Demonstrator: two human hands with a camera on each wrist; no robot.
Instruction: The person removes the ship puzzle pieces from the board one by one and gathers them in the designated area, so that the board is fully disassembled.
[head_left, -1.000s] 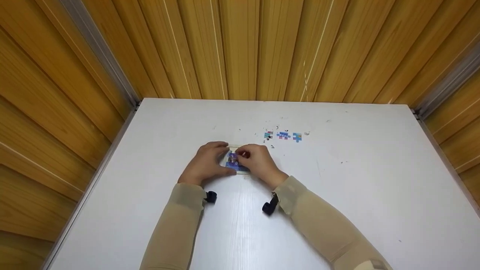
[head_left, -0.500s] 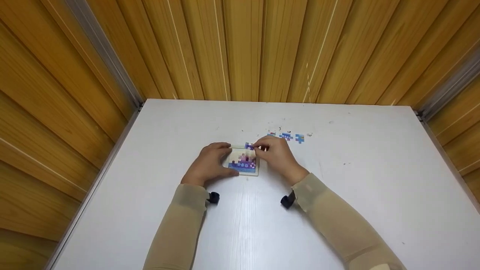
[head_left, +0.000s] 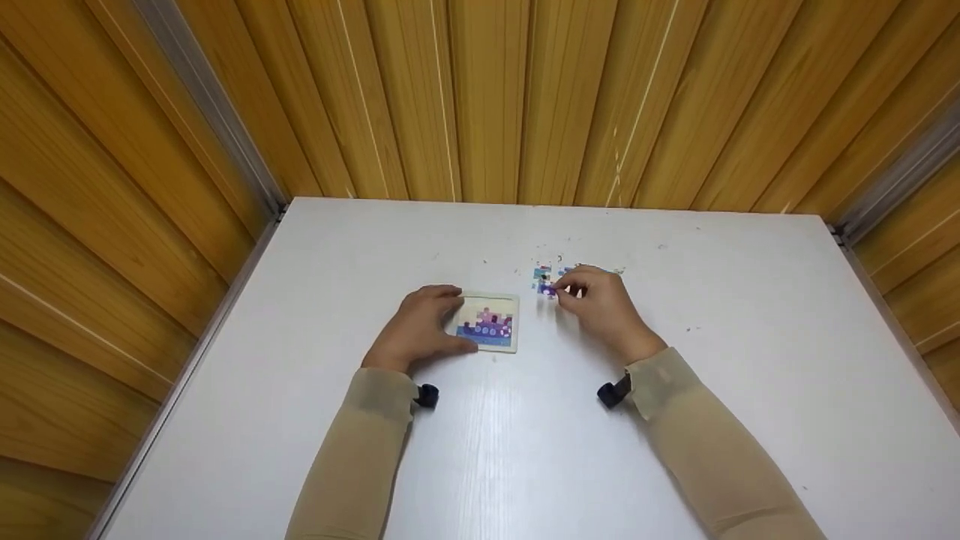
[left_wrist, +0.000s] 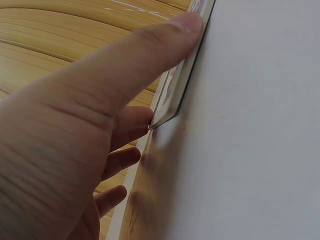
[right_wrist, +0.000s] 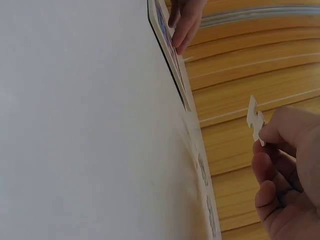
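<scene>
A small square jigsaw tray (head_left: 516,326) with a pale rim lies on the white table. Pieces of a pink, purple and blue boat picture (head_left: 489,330) fill its lower part, while its upper part shows bare backing. My left hand (head_left: 420,326) holds the tray at its left side, fingertips on the far rim and thumb (left_wrist: 165,42) on the near rim. Right of the tray, my right hand (head_left: 604,304) pinches a purple puzzle piece (head_left: 547,289) between thumb and fingers. In the right wrist view, this piece (right_wrist: 255,120) shows its pale side, raised above the table.
Beyond the pinched piece lies a loose teal puzzle piece (head_left: 541,272). Another blue piece (head_left: 566,271) is mostly hidden behind my right hand. Small dark specks are scattered around them. Wood-patterned panels (head_left: 480,105) stand behind the table (head_left: 375,240).
My right hand has lifted the purple piece out of the tray area and carried it right, toward the loose pieces. My left hand stays at the tray.
</scene>
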